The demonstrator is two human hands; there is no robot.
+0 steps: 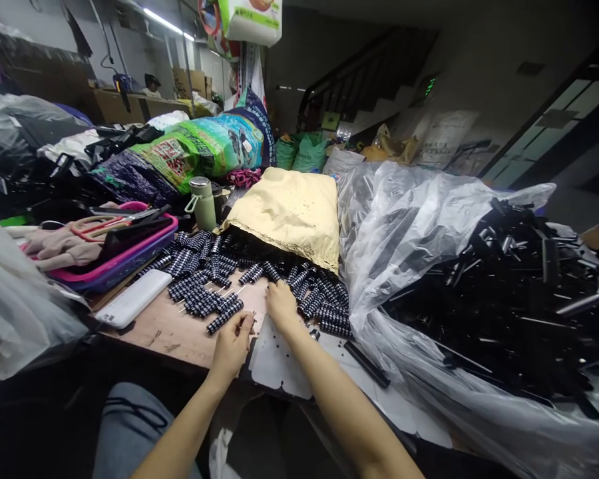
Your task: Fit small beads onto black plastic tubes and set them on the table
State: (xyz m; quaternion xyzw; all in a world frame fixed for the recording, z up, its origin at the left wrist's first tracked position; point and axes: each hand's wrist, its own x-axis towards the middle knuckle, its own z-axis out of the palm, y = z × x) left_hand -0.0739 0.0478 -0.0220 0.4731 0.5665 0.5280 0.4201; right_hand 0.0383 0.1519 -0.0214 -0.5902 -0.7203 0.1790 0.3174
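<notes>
My left hand (232, 342) is over the table's front edge, thumb and fingertips pinched together; whatever is between them is too small to name. Just beyond it lies a black ridged cylinder with pale specks (224, 316). My right hand (282, 307) reaches farther in, above a white sheet (274, 356). Its fingers are bent together beside a pile of similar black cylinders (324, 299), and what they hold is hidden. More of these cylinders (194, 293) lie left of my hands, several with thin pale rods sticking out.
A cream cloth-covered bundle (289, 206) stands behind the cylinders. To the left are a white flat case (134, 298), a pink basket (130, 266) with scissors (104, 226), and a green bottle (202, 205). Clear plastic (394, 226) and black parts (504, 306) fill the right. A dark bar (367, 364) lies near the edge.
</notes>
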